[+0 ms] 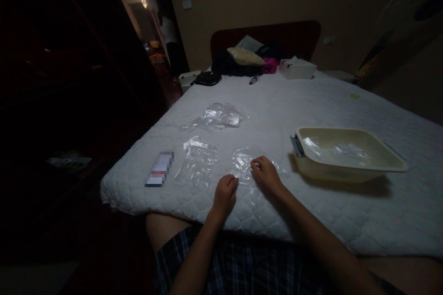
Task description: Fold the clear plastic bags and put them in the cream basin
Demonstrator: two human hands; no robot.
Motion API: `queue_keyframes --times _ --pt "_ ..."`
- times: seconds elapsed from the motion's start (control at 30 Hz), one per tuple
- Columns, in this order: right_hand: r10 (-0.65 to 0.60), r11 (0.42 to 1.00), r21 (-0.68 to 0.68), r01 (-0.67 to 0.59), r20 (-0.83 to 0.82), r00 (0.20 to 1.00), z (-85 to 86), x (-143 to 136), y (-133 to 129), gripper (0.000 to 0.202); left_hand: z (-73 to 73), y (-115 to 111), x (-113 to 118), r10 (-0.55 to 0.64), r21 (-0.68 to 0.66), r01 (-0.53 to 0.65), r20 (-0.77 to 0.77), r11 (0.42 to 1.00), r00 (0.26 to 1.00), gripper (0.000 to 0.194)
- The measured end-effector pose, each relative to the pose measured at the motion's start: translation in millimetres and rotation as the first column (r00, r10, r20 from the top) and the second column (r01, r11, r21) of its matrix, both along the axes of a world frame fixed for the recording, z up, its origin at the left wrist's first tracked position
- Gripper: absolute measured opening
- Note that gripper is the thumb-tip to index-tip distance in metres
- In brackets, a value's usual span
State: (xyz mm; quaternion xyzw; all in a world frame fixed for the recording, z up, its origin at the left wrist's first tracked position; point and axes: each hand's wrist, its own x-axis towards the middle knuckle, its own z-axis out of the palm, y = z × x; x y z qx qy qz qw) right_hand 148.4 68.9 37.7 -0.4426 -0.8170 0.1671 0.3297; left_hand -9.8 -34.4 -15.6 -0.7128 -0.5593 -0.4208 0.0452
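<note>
A thin clear plastic bag (242,160) lies crinkled on the white quilted bed between my hands. My right hand (267,174) has its fingers pinched on the bag's right part. At the bag's lower left edge, the fingers of my left hand (225,193) are closed together on the film. Another clear plastic bag (200,161) is spread out just left of my hands. Farther back sits a loose heap of clear plastic bags (223,116). To the right stands a cream plastic basin (332,173) with a grey handle; clear plastic shows inside it.
A phone-like item (159,169), blurred out, lies near the bed's left edge. Across the far end are a white box (297,69), a dark bag (208,78), a small bottle (254,80) and piled clothes (238,70). A person (168,32) stands by the doorway.
</note>
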Motion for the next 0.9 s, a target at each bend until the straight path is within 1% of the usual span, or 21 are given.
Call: queue_keyframes --times 0.07,0.13,0.17,0.27,0.37,0.43,0.47,0.53,0.6,0.73,0.9 --pt "0.04 0.998 0.041 -0.04 -0.001 0.999 2.7 16 -7 0.019 -1.7 0 -1 0.001 0.005 -0.001 0.004 1.0 1.0 0.034" --pt "0.137 0.982 0.125 -0.143 0.056 0.989 3.6 31 -22 0.018 -2.5 0 -2 0.0 0.011 0.0 0.004 1.0 1.0 0.034" --pt "0.19 0.963 0.173 -0.207 0.111 0.975 3.1 38 -32 0.019 -2.4 -1 -2 -0.002 0.02 0.002 0.003 1.0 1.0 0.033" --pt "0.294 0.867 0.316 -0.385 0.298 0.908 -2.5 55 -63 0.018 0.0 -3 3 -0.019 0.045 0.018 0.028 0.999 0.999 0.028" --pt "0.331 0.767 0.418 -0.487 0.393 0.858 -12.1 62 -86 0.014 4.1 -5 13 -0.033 0.046 0.028 0.115 0.999 0.993 0.023" --pt "0.327 0.742 0.447 -0.499 0.408 0.852 -18.6 63 -92 0.018 6.2 -5 20 -0.049 0.049 0.043 0.135 0.998 0.99 0.019" --pt "0.315 0.75 0.448 -0.488 0.407 0.857 -21.4 63 -93 0.019 6.7 -5 23 -0.061 0.048 0.056 0.121 0.997 0.991 0.017" --pt "0.28 0.783 0.435 -0.445 0.394 0.876 -25.7 62 -93 0.017 6.9 -6 26 -0.082 0.036 0.079 0.077 0.996 0.994 0.016" --pt "0.264 0.795 0.439 -0.418 0.37 0.891 -27.9 60 -91 0.014 6.2 -6 27 -0.09 0.011 0.089 0.043 0.996 0.995 0.018" --pt "0.285 0.762 0.485 -0.43 0.345 0.894 -27.6 59 -89 0.013 4.2 -7 25 -0.09 -0.033 0.089 -0.012 0.995 0.996 0.019" --pt "0.3 0.737 0.504 -0.45 0.352 0.887 -21.3 63 -85 0.018 2.8 -6 26 -0.079 -0.03 0.078 -0.052 0.996 0.995 0.018"
